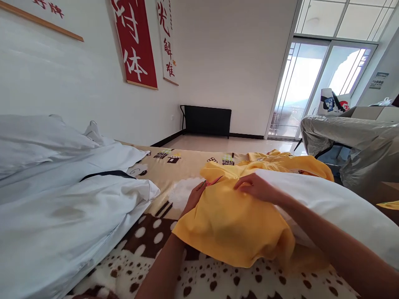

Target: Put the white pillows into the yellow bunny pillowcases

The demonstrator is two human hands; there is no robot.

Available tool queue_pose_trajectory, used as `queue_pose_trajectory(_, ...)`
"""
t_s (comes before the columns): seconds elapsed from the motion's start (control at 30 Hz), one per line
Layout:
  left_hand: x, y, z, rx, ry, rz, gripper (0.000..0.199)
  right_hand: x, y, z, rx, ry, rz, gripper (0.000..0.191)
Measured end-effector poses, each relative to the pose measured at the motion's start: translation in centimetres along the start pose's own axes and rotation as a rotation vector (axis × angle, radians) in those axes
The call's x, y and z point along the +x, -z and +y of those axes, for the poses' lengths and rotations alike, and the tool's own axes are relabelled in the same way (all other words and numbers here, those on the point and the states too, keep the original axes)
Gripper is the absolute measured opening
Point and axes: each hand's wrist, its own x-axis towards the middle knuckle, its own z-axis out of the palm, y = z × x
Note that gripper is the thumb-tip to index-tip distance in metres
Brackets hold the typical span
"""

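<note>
A yellow garment [233, 220] is spread in loose folds over the bed in front of me, its lower edge hanging toward me. My left hand [197, 196] is closed at its left side, the lower fingers partly covered by the cloth. By the left fingertips shows a small red pointed piece [215, 181]; whether it belongs to the garment I cannot tell. My right hand [256, 187] reaches in from the right and pinches the top of the same cloth with bent fingers. More yellow cloth [277, 162] lies bunched just beyond.
White cloth [87, 211] is heaped on the left, with a dark strap [107, 173] across it. A white cushion-like bundle [330, 199] lies under my right forearm. The patterned blanket [156, 226] covers the bed. A plastic-wrapped table [339, 124] with boxes stands at right.
</note>
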Motion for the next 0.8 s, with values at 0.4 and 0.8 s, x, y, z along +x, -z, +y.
queue_pose_trajectory(0.4, -1.9, 2.5, 2.5, 0.25, 0.205, -0.29, 0.047, -2.5, 2.4, 5.0, -0.155, -0.064, 0.25, 0.026)
queue_pose_trajectory(0.8, -3.7, 1.0, 4.0, 0.154, 0.264, -0.451, 0.031, -3.9, 1.0, -0.5, -0.643, 0.019, 0.357, 0.026)
